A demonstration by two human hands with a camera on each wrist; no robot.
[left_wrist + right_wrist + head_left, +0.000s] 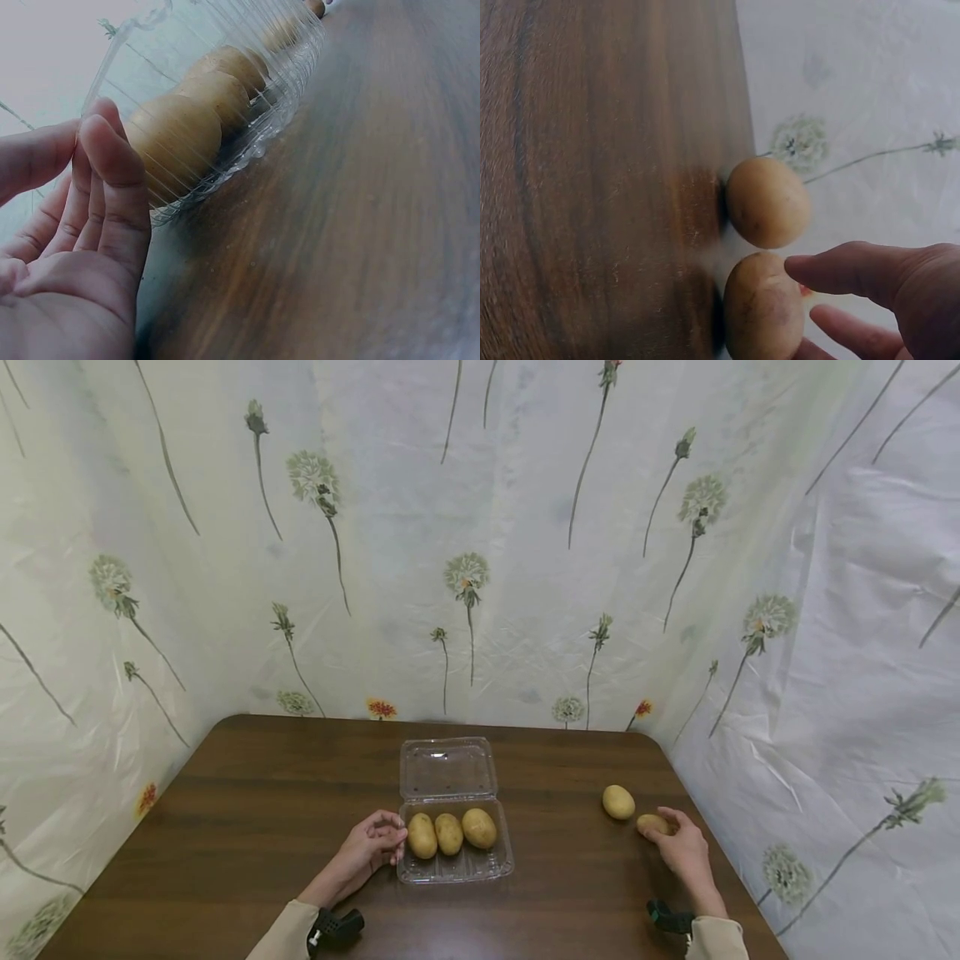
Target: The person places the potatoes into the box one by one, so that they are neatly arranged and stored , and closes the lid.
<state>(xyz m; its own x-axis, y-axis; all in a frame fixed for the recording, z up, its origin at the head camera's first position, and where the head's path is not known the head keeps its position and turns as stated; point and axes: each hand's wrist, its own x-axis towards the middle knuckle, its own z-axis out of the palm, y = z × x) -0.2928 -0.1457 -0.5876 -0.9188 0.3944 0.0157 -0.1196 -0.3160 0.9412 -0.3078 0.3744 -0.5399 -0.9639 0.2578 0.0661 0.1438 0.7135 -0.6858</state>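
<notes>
A clear plastic clamshell container (491,864) lies on the table with its lid (447,770) folded back. Three potatoes sit side by side inside it, the left one (422,836) closest to my left hand (366,850). Thumb and fingertips of that hand pinch the container's left rim, as the left wrist view shows. Over at the table's right side, my right hand (686,853) holds a potato (761,311) between thumb and fingers, low at the tabletop. Just beyond it, to the left in the head view, rests another loose potato (618,802), untouched.
The dark brown wooden table (300,777) extends around the container, its right edge close to my right hand. A pale curtain (525,527) printed with dandelions hangs behind and along both sides. A dark device is strapped on each wrist.
</notes>
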